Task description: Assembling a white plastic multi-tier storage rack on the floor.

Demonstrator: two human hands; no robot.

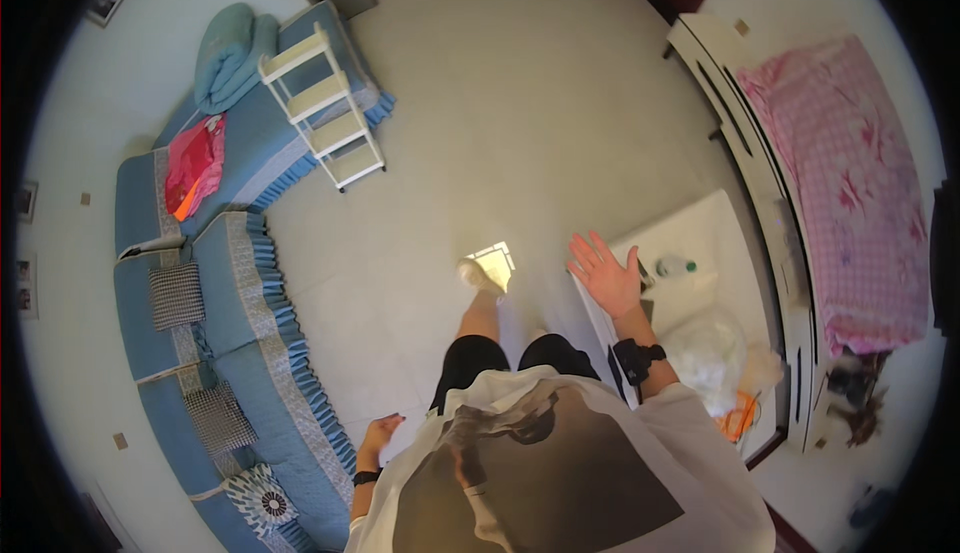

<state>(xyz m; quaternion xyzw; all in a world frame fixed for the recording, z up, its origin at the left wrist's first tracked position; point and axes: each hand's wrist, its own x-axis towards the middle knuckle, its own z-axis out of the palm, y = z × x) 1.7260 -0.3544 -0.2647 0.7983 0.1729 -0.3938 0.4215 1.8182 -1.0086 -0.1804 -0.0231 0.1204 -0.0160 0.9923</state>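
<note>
Over the white table's (690, 228) near edge, right hand (606, 273) spread, holding nothing, left hand (381, 431) loosely curled, empty, by blue sofa (250, 353)

Head view, packaging only.

- Clear plastic bag (708, 351) — crumpled, whitish-translucent, bulky; lies on the white table (700, 228) at the person's right, near its nearer end.
- Orange bag or wrapper (740, 418) — small, crumpled, just beside the clear bag on its near side, at the table's edge; kind cannot be told.
- Small bottle (676, 267) — lying on its side on the same table, clear body with a green band, beyond the clear bag; label detail too small to make out.
- Red-pink flat packet (194, 165) with an orange patch — on the blue sofa (250, 313), far left.

No screens or signs visible.
</note>
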